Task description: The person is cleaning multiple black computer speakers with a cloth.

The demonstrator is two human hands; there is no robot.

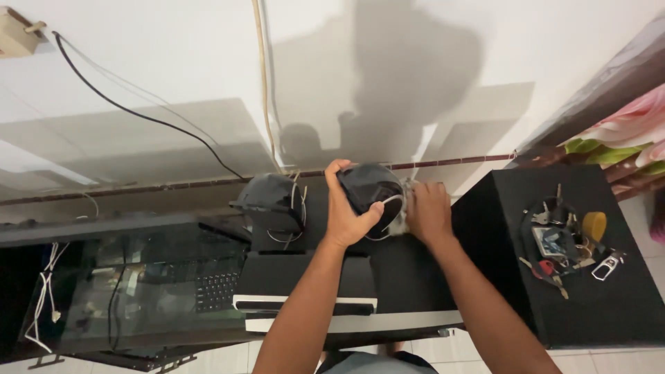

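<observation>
Now, the white wall [173,62] fills the upper view, cables running down it and the person's shadow thrown across it. Below the wall runs the dark desk [409,270], the landmark here. On the desk's left side sits a glass-topped section with a keyboard [216,289] showing beneath it; on its right stands a black box-shaped speaker [589,305], its top littered with a bunch of keys [562,242] and a yellow tag.

At the desk's back edge, against the wall, two small rounded black speakers. One black speaker [271,197] rests untouched, left of centre, thin wires looped around it. The other, the held speaker [370,190], is lifted at the desk's back edge, just right of its twin. The left hand [348,211] wraps it from the left, fingers curled over the top, thumb under: a full, closed grip on the shell. The right hand [429,211] rests just right of it, fingers bent toward something pale behind; whether it pinches a wire there cannot be told.

Progress, judging from this: one unit is up off the desk and in hand, its twin not yet handled, and wires hang from both. The held speaker looks roughly dome-shaped, tilted, with its broad dark face toward the camera and slightly right; its long axis cannot be told.
</observation>
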